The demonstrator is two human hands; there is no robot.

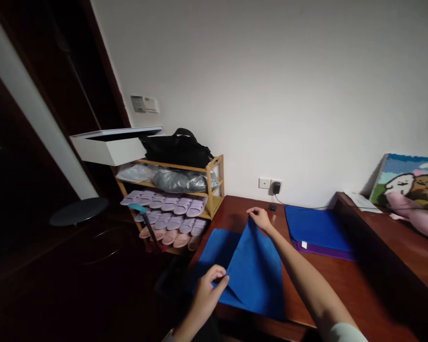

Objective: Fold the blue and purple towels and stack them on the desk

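Observation:
A blue cloth [258,270] lies partly on the reddish-brown table, with one side lifted into a slanted fold. My right hand [259,218] pinches its raised far corner. At the near end of the same lifted edge is my left hand [212,285], its thumb and fingers closed on the cloth's edge. Under the fold, the flat blue layer [214,247] spreads to the left on the table. To the right of my right forearm rests a stack of folded cloths, a blue cloth [315,228] above a purple cloth [328,250] with a small white tag.
A wooden shoe rack [212,204] with several slippers stands left of the table [342,280], topped by a black bag [178,149] and a white box [107,148]. A charger [276,187] is plugged into the wall. On the raised right ledge sits a pink plush toy [415,216].

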